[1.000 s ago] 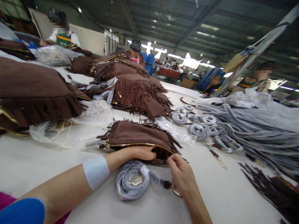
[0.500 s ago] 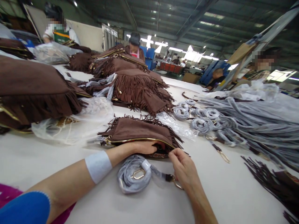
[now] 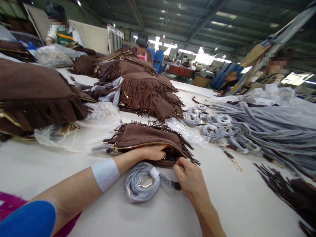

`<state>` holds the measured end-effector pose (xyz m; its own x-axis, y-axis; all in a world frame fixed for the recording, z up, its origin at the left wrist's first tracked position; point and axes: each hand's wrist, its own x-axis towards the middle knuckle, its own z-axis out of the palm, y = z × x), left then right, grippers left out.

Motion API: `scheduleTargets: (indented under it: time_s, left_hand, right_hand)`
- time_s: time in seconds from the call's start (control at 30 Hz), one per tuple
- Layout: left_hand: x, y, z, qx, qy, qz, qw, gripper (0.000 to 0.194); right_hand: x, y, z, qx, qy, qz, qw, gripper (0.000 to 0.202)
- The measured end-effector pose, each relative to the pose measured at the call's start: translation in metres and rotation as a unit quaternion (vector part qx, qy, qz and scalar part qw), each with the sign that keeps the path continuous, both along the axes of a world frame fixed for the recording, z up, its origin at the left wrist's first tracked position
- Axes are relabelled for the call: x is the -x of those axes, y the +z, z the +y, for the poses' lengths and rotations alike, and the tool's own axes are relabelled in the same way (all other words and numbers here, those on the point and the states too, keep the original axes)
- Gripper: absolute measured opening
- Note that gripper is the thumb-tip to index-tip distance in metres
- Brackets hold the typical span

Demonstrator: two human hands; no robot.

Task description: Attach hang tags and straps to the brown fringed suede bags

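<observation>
A brown fringed bag point(image 3: 150, 135) lies on the white table with its gold zipper open toward me. My left hand point(image 3: 154, 152) reaches into the opening, and its fingertips are hidden inside. At the right end of the opening, my right hand point(image 3: 186, 169) pinches the bag's near edge between thumb and fingers. Just in front of the bag sits a coiled strap point(image 3: 142, 182) in grey wrapping, with a gold oval ring on top. Its dark end runs under my right hand, which hides the clasp there.
Brown fringed bags point(image 3: 143, 85) are piled behind, and more point(image 3: 37, 89) lie at left beside clear plastic point(image 3: 76, 136). Wrapped straps point(image 3: 271, 131) and small coils cover the right side. Fringed pieces point(image 3: 293, 194) lie at lower right. Several people are in the background.
My right hand has moved slightly left along the bag's edge. The bag's opening gapes wider, and the clasp on the strap's end is now covered by my right hand.
</observation>
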<state>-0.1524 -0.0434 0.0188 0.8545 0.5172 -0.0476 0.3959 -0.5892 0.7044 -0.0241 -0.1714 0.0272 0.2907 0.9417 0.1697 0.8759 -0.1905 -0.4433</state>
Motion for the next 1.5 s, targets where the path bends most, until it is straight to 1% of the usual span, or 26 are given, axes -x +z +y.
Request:
scheduleTargets:
  time_s: [0.2,0.37,0.43,0.5,0.57,0.6,0.67,0.7,0.73,0.77,0.83,0.87,0.9,0.93,0.97,1.0,1.03,1.07,1.1,1.17,1.23,1.3,1.37,1.4,1.47,1.5]
  left_hand:
    - [-0.002,-0.006,0.002,0.045,-0.015,-0.037,0.998,0.052]
    - [-0.002,-0.008,0.002,0.070,0.017,-0.062,0.995,0.045]
    - [-0.002,-0.007,0.000,0.046,0.023,-0.061,0.997,0.040]
    - [-0.001,-0.003,-0.004,-0.027,0.029,-0.036,0.999,0.039]
    - [0.001,0.006,-0.011,-0.109,0.036,-0.008,0.993,0.040]
    - [0.003,0.013,-0.014,-0.141,0.034,0.001,0.989,0.041]
    - [0.010,0.033,-0.022,-0.184,0.014,0.027,0.982,0.036]
    - [0.014,0.045,-0.025,-0.196,0.000,0.044,0.980,0.030]
    - [0.018,0.057,-0.028,-0.207,-0.016,0.058,0.977,0.025]
    - [0.022,0.069,-0.030,-0.209,-0.035,0.059,0.975,0.020]
    - [0.028,0.088,-0.033,-0.175,-0.056,0.002,0.983,0.017]
    - [0.029,0.094,-0.035,-0.130,-0.057,-0.044,0.989,0.017]
    - [0.028,0.096,-0.036,-0.062,-0.053,-0.081,0.993,0.016]
    - [0.027,0.095,-0.038,0.023,-0.048,-0.102,0.993,0.017]
    - [0.024,0.091,-0.040,0.113,-0.046,-0.108,0.987,0.016]
    - [0.020,0.086,-0.042,0.196,-0.051,-0.107,0.974,0.015]
    - [0.015,0.079,-0.044,0.260,-0.061,-0.106,0.958,0.013]
    - [0.011,0.072,-0.047,0.301,-0.072,-0.113,0.944,0.011]
    - [0.007,0.065,-0.049,0.321,-0.077,-0.127,0.935,0.009]
    - [0.001,0.055,-0.051,0.328,-0.063,-0.161,0.929,0.009]
    - [-0.001,0.050,-0.049,0.331,-0.029,-0.187,0.924,0.009]
    - [-0.001,0.049,-0.046,0.348,0.000,-0.210,0.913,0.010]
    - [0.000,0.049,-0.043,0.368,0.010,-0.224,0.902,0.012]
    - [0.000,0.048,-0.043,0.372,0.010,-0.226,0.900,0.012]
    - [-0.001,0.047,-0.042,0.372,0.008,-0.226,0.900,0.012]
    - [-0.002,0.047,-0.043,0.370,0.007,-0.225,0.901,0.012]
  right_hand:
    - [0.004,-0.001,0.005,-0.002,-0.018,-0.037,0.999,0.018]
    - [0.007,-0.004,0.009,-0.012,-0.015,-0.045,0.999,0.020]
    - [0.007,-0.005,0.011,-0.017,-0.008,-0.040,0.999,0.022]
    - [0.006,-0.005,0.011,-0.026,0.001,-0.027,0.999,0.023]
    - [0.002,-0.003,0.009,-0.035,0.013,-0.012,0.999,0.022]
    - [0.000,-0.002,0.007,-0.042,0.020,0.016,0.999,0.020]
    - [-0.006,0.002,0.002,-0.057,0.031,0.132,0.989,0.022]
    - [-0.009,0.004,-0.002,-0.069,0.038,0.213,0.974,0.026]
    - [-0.011,0.006,-0.005,-0.081,0.049,0.300,0.949,0.030]
    - [-0.012,0.009,-0.007,-0.098,0.062,0.382,0.917,0.032]
    - [-0.012,0.014,-0.011,-0.145,0.089,0.508,0.844,0.032]
    - [-0.011,0.017,-0.012,-0.172,0.097,0.554,0.809,0.032]
    - [-0.009,0.019,-0.012,-0.196,0.098,0.590,0.777,0.032]
    - [-0.007,0.020,-0.012,-0.216,0.094,0.615,0.752,0.032]
    - [-0.005,0.021,-0.011,-0.232,0.089,0.630,0.735,0.031]
    - [-0.003,0.022,-0.011,-0.239,0.088,0.639,0.726,0.030]
    - [-0.002,0.022,-0.010,-0.242,0.090,0.643,0.721,0.030]
    - [-0.001,0.022,-0.010,-0.242,0.096,0.647,0.717,0.029]
    - [-0.001,0.022,-0.009,-0.238,0.106,0.651,0.713,0.030]
    - [-0.003,0.022,-0.008,-0.234,0.116,0.659,0.705,0.036]
    - [-0.008,0.022,-0.006,-0.260,0.075,0.665,0.696,0.043]
    - [-0.016,0.020,-0.005,-0.295,-0.011,0.657,0.694,0.045]
    - [-0.023,0.015,-0.004,-0.286,-0.077,0.635,0.713,0.042]
    - [-0.026,0.012,-0.004,-0.263,-0.085,0.623,0.732,0.041]
    - [-0.029,0.007,-0.004,-0.208,-0.066,0.601,0.769,0.040]
    - [-0.028,0.004,-0.004,-0.188,-0.052,0.592,0.782,0.040]
